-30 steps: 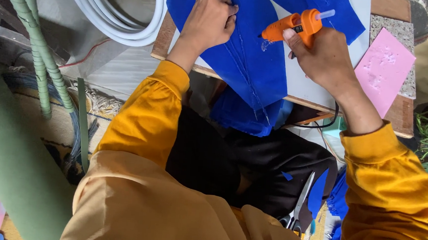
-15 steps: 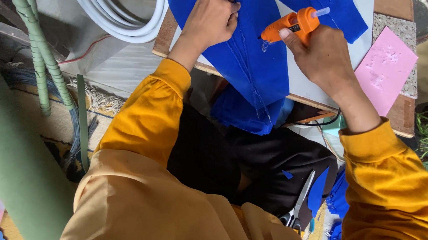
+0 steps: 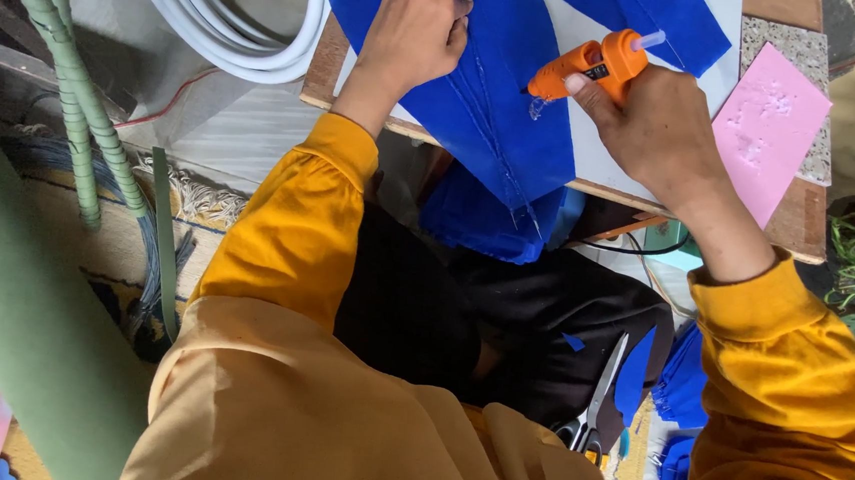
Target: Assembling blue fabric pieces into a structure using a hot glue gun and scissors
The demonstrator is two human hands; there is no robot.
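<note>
My right hand grips an orange glue gun with its nozzle pointing left, down at a strip of blue felt. A thread of glue shines at the tip. The felt lies across a small wooden board table and hangs over its near edge toward my lap. My left hand presses flat on the felt at the upper left, fingers curled. Both arms wear yellow sleeves.
A pink sheet lies on the table's right side. Scissors and blue felt scraps rest by my right knee. White hose coils and green wrapped rods stand to the left, a green roll at lower left.
My right hand has drawn the glue gun slightly down and toward the felt's edge. The left hand stays pressed on the felt in the same place.
</note>
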